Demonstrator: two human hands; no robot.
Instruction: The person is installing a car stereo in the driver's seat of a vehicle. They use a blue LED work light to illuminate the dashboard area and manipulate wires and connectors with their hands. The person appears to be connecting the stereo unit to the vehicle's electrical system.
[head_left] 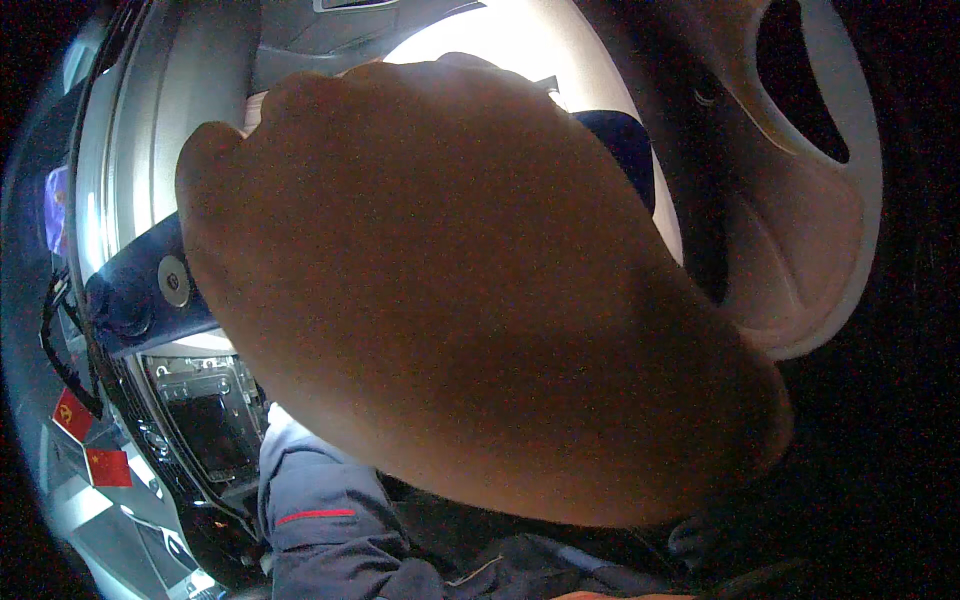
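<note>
A large, dark brown, blurred shape (450,290) fills the middle of the view, very close. Its rounded lobes along the top and left look like a hand with curled fingers, and it stretches towards the lower right. I take it for my right hand, though its fingers do not show clearly, nor whether it holds anything. Behind it passes a dark blue bar-like piece (140,300) bearing a round metal disc (173,281). Grey-blue cloth (330,520) with a red stripe, a sleeve or trouser leg, rises from the lower edge. My left hand does not show.
This looks like a car interior. A beige trim panel (800,250) with a dark opening curves at the right. At the left are a dark rectangular screen or recess (215,430), loose black cable (50,340) and two small red flags (108,467). The lower right is dark.
</note>
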